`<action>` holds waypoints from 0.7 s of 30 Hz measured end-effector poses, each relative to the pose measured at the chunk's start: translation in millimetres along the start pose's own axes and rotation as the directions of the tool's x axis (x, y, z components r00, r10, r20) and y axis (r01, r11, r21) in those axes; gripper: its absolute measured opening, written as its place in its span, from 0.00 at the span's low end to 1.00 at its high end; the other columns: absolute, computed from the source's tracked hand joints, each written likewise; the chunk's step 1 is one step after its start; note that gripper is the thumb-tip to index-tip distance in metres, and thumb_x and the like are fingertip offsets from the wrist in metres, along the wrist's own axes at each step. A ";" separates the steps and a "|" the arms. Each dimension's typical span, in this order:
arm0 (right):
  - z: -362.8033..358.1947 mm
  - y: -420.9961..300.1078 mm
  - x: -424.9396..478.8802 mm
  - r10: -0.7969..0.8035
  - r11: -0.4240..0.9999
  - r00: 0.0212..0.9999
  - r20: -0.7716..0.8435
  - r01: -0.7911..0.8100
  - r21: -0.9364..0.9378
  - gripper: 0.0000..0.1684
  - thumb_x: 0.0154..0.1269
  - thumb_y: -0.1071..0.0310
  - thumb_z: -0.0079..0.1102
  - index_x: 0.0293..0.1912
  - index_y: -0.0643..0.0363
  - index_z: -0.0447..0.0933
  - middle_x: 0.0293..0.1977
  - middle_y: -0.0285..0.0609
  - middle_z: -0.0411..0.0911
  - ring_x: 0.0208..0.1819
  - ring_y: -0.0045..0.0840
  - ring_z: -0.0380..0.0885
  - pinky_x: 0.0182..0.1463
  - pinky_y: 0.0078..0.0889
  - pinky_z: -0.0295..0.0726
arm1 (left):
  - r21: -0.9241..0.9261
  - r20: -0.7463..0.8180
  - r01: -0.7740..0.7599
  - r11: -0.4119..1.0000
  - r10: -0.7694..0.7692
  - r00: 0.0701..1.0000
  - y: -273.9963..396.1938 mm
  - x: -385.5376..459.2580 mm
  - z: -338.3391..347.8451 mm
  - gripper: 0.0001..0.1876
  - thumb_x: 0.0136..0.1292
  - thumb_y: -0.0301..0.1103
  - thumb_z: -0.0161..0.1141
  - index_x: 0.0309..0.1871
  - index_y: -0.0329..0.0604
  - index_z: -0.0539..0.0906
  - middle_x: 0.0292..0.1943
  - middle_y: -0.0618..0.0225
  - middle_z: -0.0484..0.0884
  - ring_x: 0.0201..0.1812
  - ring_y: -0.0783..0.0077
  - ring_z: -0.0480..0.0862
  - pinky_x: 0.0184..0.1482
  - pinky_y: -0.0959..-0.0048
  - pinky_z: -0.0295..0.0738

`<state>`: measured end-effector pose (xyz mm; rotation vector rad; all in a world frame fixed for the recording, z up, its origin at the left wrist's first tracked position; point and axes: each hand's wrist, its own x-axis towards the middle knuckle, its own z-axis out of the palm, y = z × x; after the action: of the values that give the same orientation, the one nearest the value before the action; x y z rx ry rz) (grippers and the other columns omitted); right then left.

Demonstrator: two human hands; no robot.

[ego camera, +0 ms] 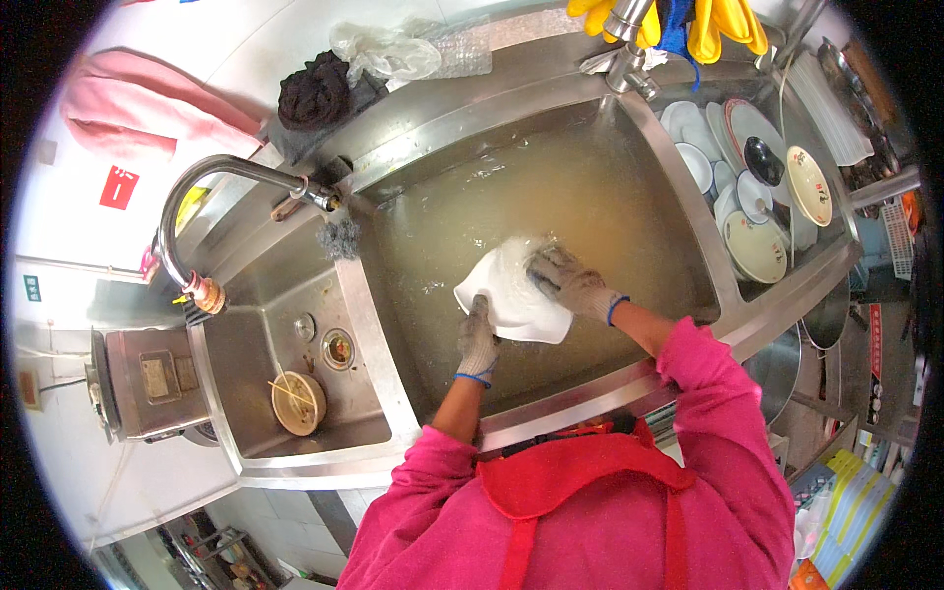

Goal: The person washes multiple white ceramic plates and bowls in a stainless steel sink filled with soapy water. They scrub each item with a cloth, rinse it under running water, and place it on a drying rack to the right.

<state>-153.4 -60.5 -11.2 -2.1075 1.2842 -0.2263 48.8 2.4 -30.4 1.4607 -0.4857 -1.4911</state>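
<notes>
A white wavy-rimmed dish (pixel 510 299) is tilted at the surface of cloudy water in the large middle basin (pixel 428 354). Both my hands wear knitted work gloves with blue cuffs and dark grey patches. My left hand (pixel 478 335) grips the dish's near-left rim, thumb over the edge. Against the dish's right side lies my right hand (pixel 566 280), fingers pointing to the far left. Whether those fingers grip the rim or press a scrubber is hidden. Water splashes over the dish's far part, which is partly blurred.
Left basin holds a bowl with chopsticks (pixel 298 403) beside a drain (pixel 338 349); a curved faucet (pixel 214 166) arches above. On the divider sits a grey scrubber (pixel 339 237). Stacked plates and bowls (pixel 754 247) fill the right basin. Yellow gloves (pixel 708 33) hang behind another tap (pixel 627 70).
</notes>
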 end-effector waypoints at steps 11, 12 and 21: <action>37.0 -25.6 -34.2 -0.199 0.916 0.979 0.047 0.203 -0.345 0.44 0.64 0.47 0.45 0.71 0.53 0.40 0.70 0.60 0.32 0.72 0.53 0.25 0.71 0.55 0.41 | -0.165 -0.165 -0.038 0.986 0.010 0.986 -0.5 4.2 -2.2 0.32 0.64 0.58 0.51 0.53 0.34 0.75 0.39 0.63 0.80 0.37 0.73 0.78 0.32 0.70 0.72; 35.9 -24.0 -34.2 -0.246 0.933 0.963 0.112 0.266 -0.242 0.43 0.65 0.44 0.42 0.71 0.53 0.42 0.70 0.61 0.33 0.72 0.54 0.28 0.72 0.53 0.37 | -0.135 -0.174 -0.053 0.989 0.029 0.984 -0.3 3.4 -1.0 0.32 0.64 0.59 0.50 0.52 0.34 0.76 0.37 0.63 0.80 0.35 0.73 0.78 0.30 0.71 0.71; 25.7 -53.6 31.7 0.146 0.945 0.986 -0.085 -0.164 -0.284 0.38 0.68 0.42 0.27 0.71 0.51 0.43 0.72 0.45 0.37 0.73 0.43 0.34 0.73 0.47 0.28 | 0.220 0.060 0.146 0.964 -0.163 0.985 9.9 -5.1 4.3 0.35 0.63 0.66 0.44 0.51 0.39 0.74 0.37 0.63 0.80 0.30 0.73 0.79 0.23 0.76 0.69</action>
<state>-86.4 -59.5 -4.2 -2.2402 1.5954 -0.0367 47.4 0.5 -18.6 1.6446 -0.6076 -1.6649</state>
